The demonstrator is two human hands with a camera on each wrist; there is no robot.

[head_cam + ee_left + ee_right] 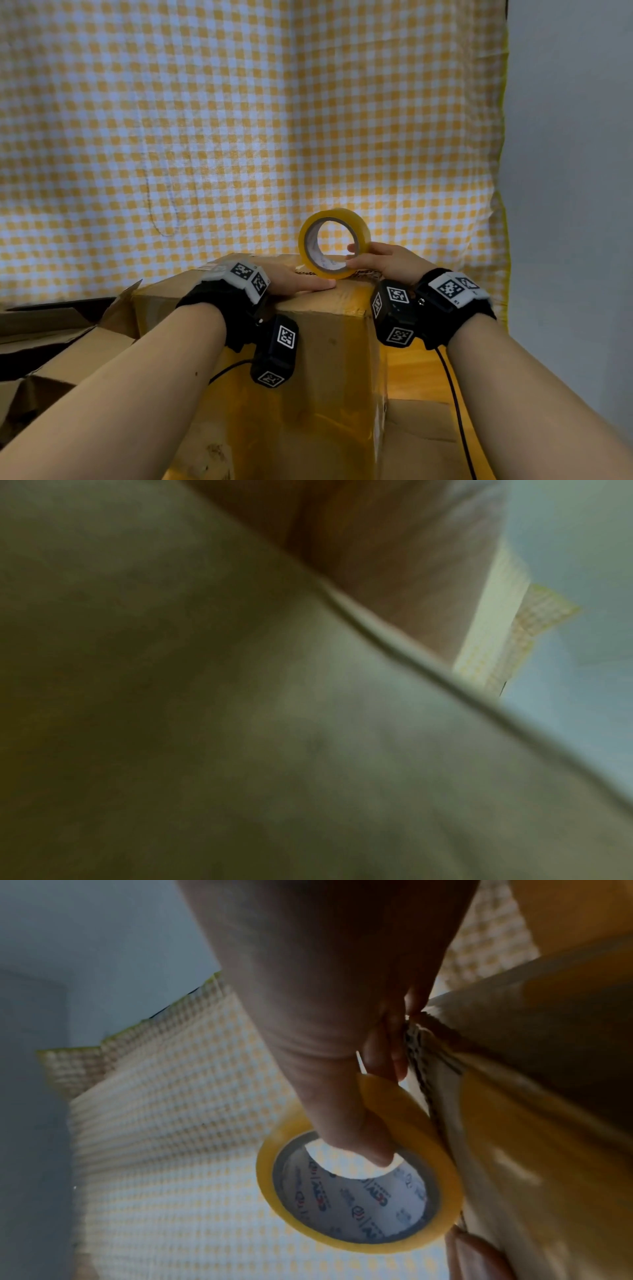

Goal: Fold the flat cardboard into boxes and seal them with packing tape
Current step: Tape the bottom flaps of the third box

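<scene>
A brown cardboard box (308,359) stands upright in front of me, with yellowish tape shining on its near side. A yellow roll of packing tape (334,241) stands on edge on the box top. My right hand (371,262) grips the roll, thumb through its core, as the right wrist view shows at the tape roll (359,1185). My left hand (298,282) lies flat with straight fingers on the box top, just left of the roll. The left wrist view is blurred, filled by the cardboard (240,723).
More brown cardboard (61,335) with raised flaps lies to the left. A yellow-and-white checked cloth (239,120) hangs behind. A grey wall (575,171) is on the right. A black cable (455,411) runs down from my right wrist.
</scene>
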